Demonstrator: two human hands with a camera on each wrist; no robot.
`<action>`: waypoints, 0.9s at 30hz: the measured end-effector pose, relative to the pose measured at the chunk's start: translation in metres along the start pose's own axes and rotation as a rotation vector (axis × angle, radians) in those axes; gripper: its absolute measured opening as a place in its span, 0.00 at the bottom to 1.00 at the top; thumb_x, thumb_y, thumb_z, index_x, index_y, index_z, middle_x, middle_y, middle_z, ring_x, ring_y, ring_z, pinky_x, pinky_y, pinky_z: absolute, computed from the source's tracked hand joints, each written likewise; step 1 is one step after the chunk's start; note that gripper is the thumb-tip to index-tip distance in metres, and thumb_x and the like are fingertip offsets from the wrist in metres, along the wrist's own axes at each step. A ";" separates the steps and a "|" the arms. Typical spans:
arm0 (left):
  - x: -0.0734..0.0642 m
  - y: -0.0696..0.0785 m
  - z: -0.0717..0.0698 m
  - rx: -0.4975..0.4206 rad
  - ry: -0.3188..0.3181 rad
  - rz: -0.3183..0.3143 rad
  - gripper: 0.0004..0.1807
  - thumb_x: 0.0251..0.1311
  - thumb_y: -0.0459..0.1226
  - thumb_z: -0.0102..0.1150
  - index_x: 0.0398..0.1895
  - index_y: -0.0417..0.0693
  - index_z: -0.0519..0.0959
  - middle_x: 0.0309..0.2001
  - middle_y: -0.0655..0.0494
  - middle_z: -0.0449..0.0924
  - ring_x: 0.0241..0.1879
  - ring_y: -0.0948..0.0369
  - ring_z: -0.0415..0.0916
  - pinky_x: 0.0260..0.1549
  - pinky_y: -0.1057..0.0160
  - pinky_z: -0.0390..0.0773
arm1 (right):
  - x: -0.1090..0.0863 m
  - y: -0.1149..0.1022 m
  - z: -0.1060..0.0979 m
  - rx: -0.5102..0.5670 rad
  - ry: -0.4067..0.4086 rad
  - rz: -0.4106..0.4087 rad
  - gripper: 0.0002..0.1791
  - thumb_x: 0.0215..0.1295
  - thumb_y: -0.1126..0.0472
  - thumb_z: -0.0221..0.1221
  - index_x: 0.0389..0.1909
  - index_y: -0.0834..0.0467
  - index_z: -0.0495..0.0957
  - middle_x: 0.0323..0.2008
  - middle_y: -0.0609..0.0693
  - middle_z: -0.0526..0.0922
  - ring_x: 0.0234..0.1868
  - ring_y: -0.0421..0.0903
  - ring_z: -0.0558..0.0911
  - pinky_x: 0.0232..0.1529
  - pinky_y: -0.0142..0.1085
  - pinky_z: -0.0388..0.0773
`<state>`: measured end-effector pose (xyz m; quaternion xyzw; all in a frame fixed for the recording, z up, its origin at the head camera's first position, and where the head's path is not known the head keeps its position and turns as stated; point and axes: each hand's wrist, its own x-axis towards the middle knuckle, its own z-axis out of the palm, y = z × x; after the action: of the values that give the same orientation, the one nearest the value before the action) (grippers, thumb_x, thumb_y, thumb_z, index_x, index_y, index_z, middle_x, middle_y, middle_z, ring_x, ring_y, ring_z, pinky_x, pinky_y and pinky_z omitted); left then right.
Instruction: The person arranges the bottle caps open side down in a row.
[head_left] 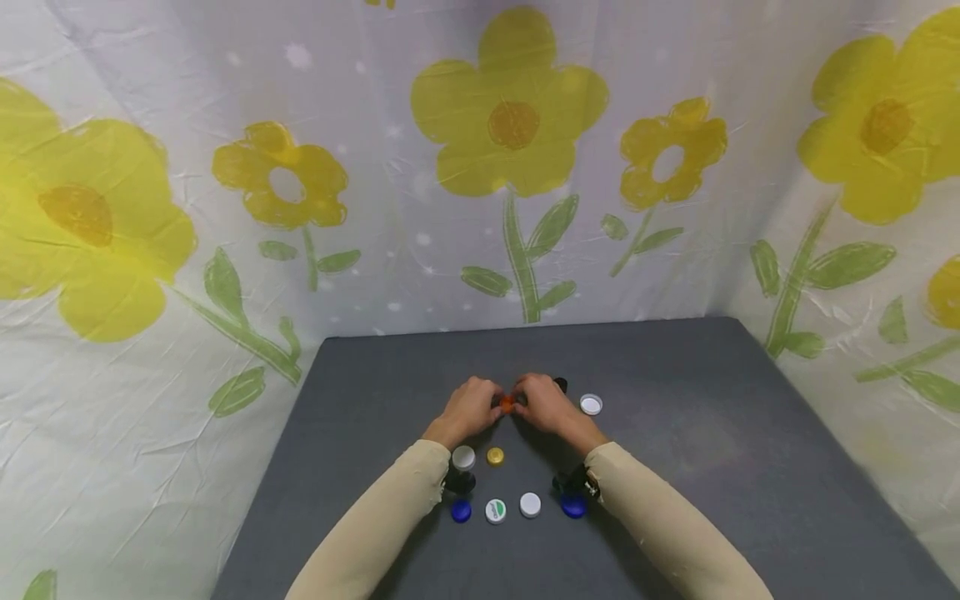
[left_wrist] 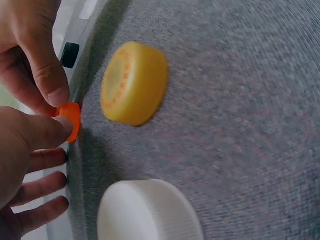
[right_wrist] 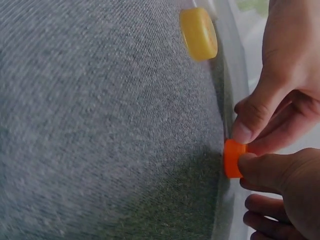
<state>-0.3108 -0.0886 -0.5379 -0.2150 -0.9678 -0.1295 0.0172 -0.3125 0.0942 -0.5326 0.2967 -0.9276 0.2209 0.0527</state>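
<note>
A: Here's the orange cap (head_left: 507, 404), between the two hands, straight beyond the yellow cap (head_left: 495, 456)! Touching the desk (head_left: 675, 467)?

B: Can't tell. But both hands have it: the left hand (head_left: 471, 404) pinches it, thumb in close, and the right hand (head_left: 543, 403) pinches the other side.

A: So this one's unfinished?

B: I'd say so, neither hand has let go. Nearer in, a white cap (head_left: 463, 457) sits beside the yellow one, unheld.

A: And nearest of all, a neat row: blue cap (head_left: 461, 511), green-marked cap (head_left: 495, 511), plain white cap (head_left: 530, 505), second blue cap (head_left: 574, 506). Looks settled!

B: Off right, the pale lid (head_left: 591, 404) and dark cap (head_left: 560, 384) lie outside that group; perhaps those remain.
</note>
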 end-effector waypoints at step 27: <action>-0.006 0.012 -0.029 -0.038 0.058 0.031 0.12 0.60 0.43 0.68 0.46 0.54 0.88 0.44 0.55 0.88 0.44 0.54 0.84 0.41 0.52 0.83 | -0.012 -0.003 -0.024 0.045 0.059 -0.032 0.10 0.60 0.61 0.70 0.40 0.59 0.88 0.56 0.63 0.82 0.54 0.60 0.83 0.53 0.54 0.79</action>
<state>-0.3008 -0.0878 -0.5073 -0.2263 -0.9609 -0.1539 0.0430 -0.3015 0.1094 -0.5127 0.3058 -0.9155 0.2497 0.0769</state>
